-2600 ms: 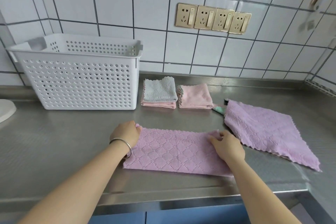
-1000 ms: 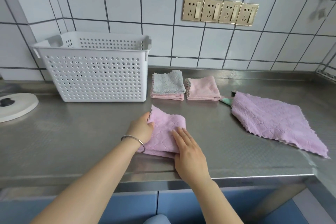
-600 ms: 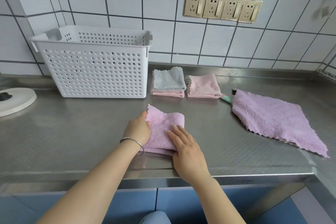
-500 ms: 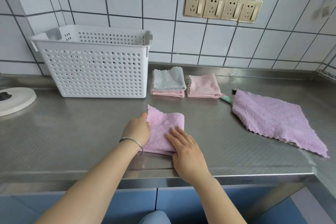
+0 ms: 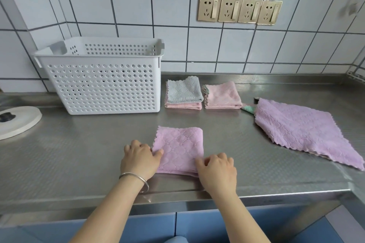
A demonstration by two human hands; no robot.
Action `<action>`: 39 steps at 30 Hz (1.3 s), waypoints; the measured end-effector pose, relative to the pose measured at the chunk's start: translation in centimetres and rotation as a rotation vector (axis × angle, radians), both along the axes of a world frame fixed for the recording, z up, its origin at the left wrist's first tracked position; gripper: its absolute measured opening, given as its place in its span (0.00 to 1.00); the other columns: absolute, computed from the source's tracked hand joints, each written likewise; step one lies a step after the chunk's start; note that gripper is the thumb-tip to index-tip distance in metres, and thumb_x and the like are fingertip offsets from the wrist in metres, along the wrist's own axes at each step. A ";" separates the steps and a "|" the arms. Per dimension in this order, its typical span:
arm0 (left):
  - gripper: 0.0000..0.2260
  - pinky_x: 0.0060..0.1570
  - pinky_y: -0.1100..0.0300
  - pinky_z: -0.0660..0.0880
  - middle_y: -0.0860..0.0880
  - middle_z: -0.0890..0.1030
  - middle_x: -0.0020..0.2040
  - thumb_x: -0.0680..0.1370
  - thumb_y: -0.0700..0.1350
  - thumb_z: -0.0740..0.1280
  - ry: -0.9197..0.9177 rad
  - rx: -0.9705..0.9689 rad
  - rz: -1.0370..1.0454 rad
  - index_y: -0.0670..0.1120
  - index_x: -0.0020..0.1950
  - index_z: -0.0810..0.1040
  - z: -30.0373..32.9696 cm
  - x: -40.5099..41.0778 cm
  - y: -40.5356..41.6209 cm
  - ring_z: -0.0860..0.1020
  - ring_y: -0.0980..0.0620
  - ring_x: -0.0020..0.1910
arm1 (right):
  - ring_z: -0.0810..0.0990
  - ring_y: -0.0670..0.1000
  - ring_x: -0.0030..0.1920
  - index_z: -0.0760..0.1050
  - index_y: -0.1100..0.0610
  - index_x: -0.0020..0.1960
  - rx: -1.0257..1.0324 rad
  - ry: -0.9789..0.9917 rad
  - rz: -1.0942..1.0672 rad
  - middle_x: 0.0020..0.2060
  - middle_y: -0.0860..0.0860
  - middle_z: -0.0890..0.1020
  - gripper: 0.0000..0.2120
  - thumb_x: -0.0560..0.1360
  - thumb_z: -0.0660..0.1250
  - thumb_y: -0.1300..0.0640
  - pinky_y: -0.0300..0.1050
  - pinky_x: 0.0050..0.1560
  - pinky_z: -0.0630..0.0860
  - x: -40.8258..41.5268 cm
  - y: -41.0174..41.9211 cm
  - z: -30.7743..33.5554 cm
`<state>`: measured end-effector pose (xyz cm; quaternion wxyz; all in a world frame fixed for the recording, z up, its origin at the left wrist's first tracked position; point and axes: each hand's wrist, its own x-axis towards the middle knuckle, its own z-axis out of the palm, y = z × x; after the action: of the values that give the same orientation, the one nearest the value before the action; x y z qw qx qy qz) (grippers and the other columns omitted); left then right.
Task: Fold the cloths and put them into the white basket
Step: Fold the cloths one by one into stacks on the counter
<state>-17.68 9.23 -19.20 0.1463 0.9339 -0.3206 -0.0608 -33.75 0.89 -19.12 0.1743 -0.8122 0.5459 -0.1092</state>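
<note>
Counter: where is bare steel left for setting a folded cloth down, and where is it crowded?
Bare steel lies in front of the white basket, between the round white lid and the left hand, and between the folded purple cloth and the spread purple cloth. The back strip right of the basket is crowded with two folded stacks.
</note>
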 end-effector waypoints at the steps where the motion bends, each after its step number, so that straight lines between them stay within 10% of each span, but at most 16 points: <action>1: 0.20 0.60 0.53 0.69 0.42 0.73 0.57 0.77 0.57 0.57 0.018 -0.032 0.000 0.42 0.53 0.77 0.1 -0.2 -0.1 0.69 0.40 0.59 | 0.71 0.55 0.54 0.77 0.56 0.46 -0.008 -0.013 0.018 0.51 0.53 0.76 0.17 0.77 0.55 0.45 0.47 0.52 0.69 0.2 0.1 0.0; 5: 0.11 0.46 0.53 0.71 0.40 0.79 0.49 0.77 0.51 0.61 0.104 -0.256 0.006 0.44 0.43 0.68 0.8 -1.5 -0.4 0.75 0.38 0.52 | 0.71 0.55 0.47 0.60 0.52 0.31 0.009 -0.166 0.041 0.44 0.53 0.77 0.16 0.76 0.57 0.52 0.46 0.44 0.66 0.1 -0.4 0.2; 9: 0.11 0.38 0.56 0.63 0.48 0.72 0.35 0.78 0.48 0.62 0.263 -0.502 0.027 0.46 0.39 0.63 2.0 -2.7 -2.2 0.71 0.40 0.42 | 0.69 0.55 0.39 0.65 0.56 0.34 0.088 -0.402 0.050 0.35 0.53 0.74 0.13 0.76 0.60 0.54 0.45 0.38 0.61 -0.2 -2.2 0.7; 16: 0.11 0.45 0.62 0.66 0.52 0.74 0.47 0.76 0.42 0.65 0.174 -0.887 -0.148 0.48 0.58 0.71 7.2 -2.2 -13.0 0.73 0.50 0.45 | 0.72 0.53 0.42 0.73 0.58 0.46 0.053 -0.654 -0.022 0.36 0.49 0.76 0.08 0.78 0.59 0.54 0.41 0.39 0.61 0.4 -12.9 6.7; 24: 0.17 0.58 0.56 0.69 0.41 0.73 0.61 0.79 0.41 0.58 0.013 -0.459 -0.382 0.50 0.67 0.72 7.7 1.4 -27.9 0.73 0.41 0.59 | 0.73 0.55 0.43 0.74 0.60 0.54 0.066 -0.613 -0.177 0.42 0.53 0.76 0.13 0.80 0.57 0.52 0.47 0.45 0.74 3.7 -26.4 7.1; 30: 0.13 0.47 0.56 0.70 0.42 0.74 0.59 0.78 0.43 0.56 -0.222 -0.042 -0.391 0.49 0.59 0.76 4.5 3.0 -32.4 0.76 0.41 0.55 | 0.78 0.60 0.50 0.73 0.63 0.56 0.133 -0.517 -0.240 0.52 0.60 0.80 0.12 0.79 0.58 0.56 0.47 0.47 0.72 5.4 -30.0 3.0; 39: 0.10 0.55 0.53 0.66 0.48 0.69 0.60 0.74 0.54 0.63 -0.452 0.041 -0.377 0.59 0.55 0.77 4.6 2.9 -32.6 0.68 0.46 0.60 | 0.77 0.60 0.56 0.66 0.60 0.60 0.038 -0.290 -0.113 0.56 0.57 0.76 0.14 0.75 0.61 0.59 0.48 0.50 0.72 4.7 -30.4 3.1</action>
<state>-14.81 -23.33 -14.64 0.0382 0.8505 -0.5116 0.1159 -29.01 -29.56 -16.03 0.2604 -0.7524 0.5618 -0.2247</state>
